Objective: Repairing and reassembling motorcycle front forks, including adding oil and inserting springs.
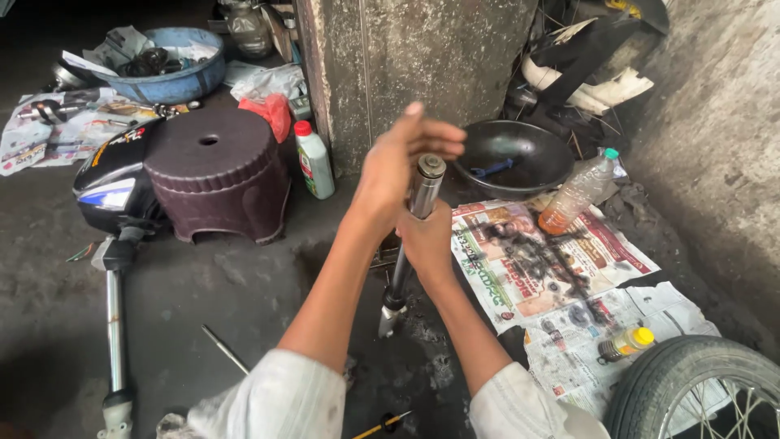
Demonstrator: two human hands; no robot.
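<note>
On the oily floor, right hand clamped on fork tube, left hand apart.

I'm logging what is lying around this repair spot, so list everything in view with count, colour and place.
Metal fork tube: one, silver and black, upright at centre, in both hands.
Round plastic stool: one, dark maroon, left of centre.
Second fork leg: one, silver, lying on the floor at left.
Blue plastic basin: one, top left, holding parts.
White plastic bottle with red cap: one, beside the pillar.
Black metal pan: one, right of the pillar.
Clear bottle of orange liquid: one, on the newspaper.
Small yellow-capped bottle: one, lower right.
Spoked tyre: one, black, bottom right corner.
Left hand: over the tube's top.
Right hand: gripping the tube.
</note>
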